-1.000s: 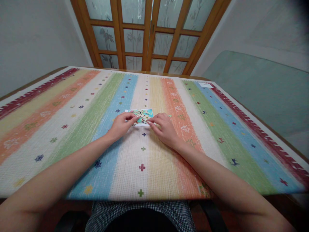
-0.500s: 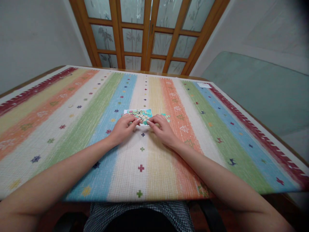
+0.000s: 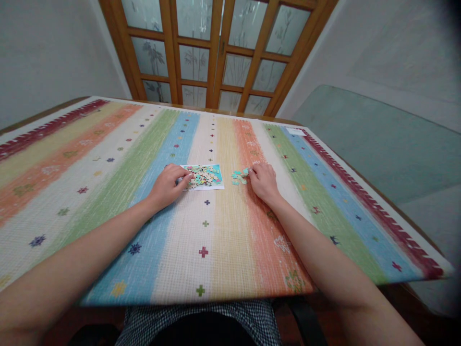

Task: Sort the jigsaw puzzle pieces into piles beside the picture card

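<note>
A heap of small jigsaw puzzle pieces (image 3: 205, 176) lies on a white-edged picture sheet (image 3: 218, 188), mostly cream, green and pink over turquoise. My left hand (image 3: 168, 186) is at the sheet's left end, thumb and index finger closed together over the edge of the heap. Whatever sits between those fingertips is too small to make out. To the right of the sheet, a smaller group of teal and green puzzle pieces (image 3: 237, 179) rests on the cloth. My right hand (image 3: 264, 183) pinches a teal puzzle piece (image 3: 246, 171) at this group's right side.
A striped tablecloth (image 3: 187, 240) with small printed figures covers the large table. A white slip (image 3: 296, 131) lies near the far right corner. Wooden doors with glass panes (image 3: 196, 62) stand behind the table, and a pale green panel (image 3: 382, 139) is at the right.
My hands have moved apart from the near edge of the heap: the left to its left end, the right over to the smaller group. More of the heap and sheet shows.
</note>
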`<state>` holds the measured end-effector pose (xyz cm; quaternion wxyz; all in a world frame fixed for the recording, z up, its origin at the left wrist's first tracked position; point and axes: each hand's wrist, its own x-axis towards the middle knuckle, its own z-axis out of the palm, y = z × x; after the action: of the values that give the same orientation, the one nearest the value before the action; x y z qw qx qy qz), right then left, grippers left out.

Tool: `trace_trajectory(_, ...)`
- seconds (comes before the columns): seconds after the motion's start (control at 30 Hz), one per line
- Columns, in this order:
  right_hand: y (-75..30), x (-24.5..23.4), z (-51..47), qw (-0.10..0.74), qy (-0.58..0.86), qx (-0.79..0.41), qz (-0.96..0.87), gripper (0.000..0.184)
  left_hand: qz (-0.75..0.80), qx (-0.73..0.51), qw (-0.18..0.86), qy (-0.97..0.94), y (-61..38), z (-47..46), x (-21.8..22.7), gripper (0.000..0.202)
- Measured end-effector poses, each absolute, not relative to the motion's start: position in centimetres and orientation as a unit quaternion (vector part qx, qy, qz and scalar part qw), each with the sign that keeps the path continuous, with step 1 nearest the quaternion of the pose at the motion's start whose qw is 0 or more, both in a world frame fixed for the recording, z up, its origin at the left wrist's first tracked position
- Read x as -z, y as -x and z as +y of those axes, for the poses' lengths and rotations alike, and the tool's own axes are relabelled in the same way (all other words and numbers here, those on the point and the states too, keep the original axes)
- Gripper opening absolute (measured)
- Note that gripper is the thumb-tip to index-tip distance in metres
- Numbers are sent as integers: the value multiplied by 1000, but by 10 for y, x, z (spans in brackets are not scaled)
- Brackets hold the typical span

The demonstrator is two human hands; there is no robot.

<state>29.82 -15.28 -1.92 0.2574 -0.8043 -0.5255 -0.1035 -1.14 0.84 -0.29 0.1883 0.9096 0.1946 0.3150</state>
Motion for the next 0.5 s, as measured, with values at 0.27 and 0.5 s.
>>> trace_trajectory(0.27,-291,24,-151,202,799,141,-549,27,187,-313,189,-912,12,8,2,36)
trace_trajectory(0.5,-292,23,-153,173,809,136,-545,27,193,-321,183,-909,12,8,2,36)
